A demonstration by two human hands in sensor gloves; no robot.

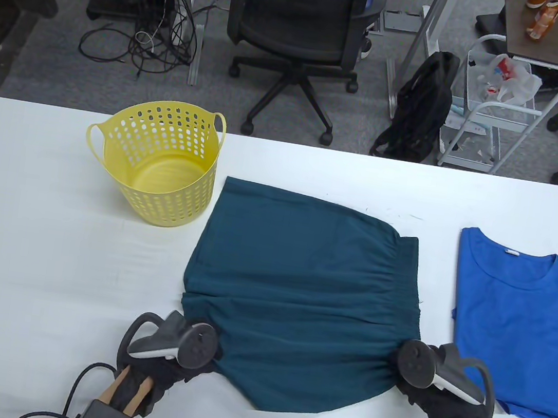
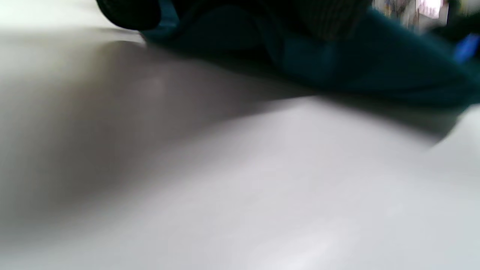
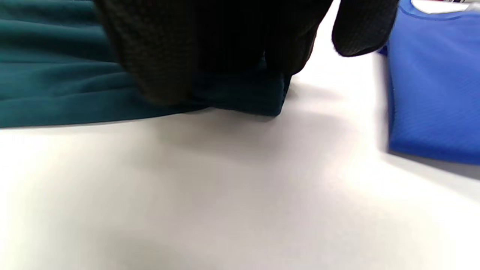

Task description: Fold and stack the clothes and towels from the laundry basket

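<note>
Yellow laundry basket [image 1: 159, 171], nothing inside.

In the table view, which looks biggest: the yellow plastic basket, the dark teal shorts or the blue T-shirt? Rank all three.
1. Dark teal fabric shorts, spread flat.
2. Blue fabric T-shirt, though the picture's right edge cuts it off, so its full size is unsure.
3. Yellow perforated plastic basket.

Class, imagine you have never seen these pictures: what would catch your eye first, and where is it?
First, the dark teal shorts spread at the table's middle, with the left hand and right hand each taking a grip on a near corner. Next, the bright yellow laundry basket stands behind them to the left, and a blue T-shirt lies flat at the right.
</note>
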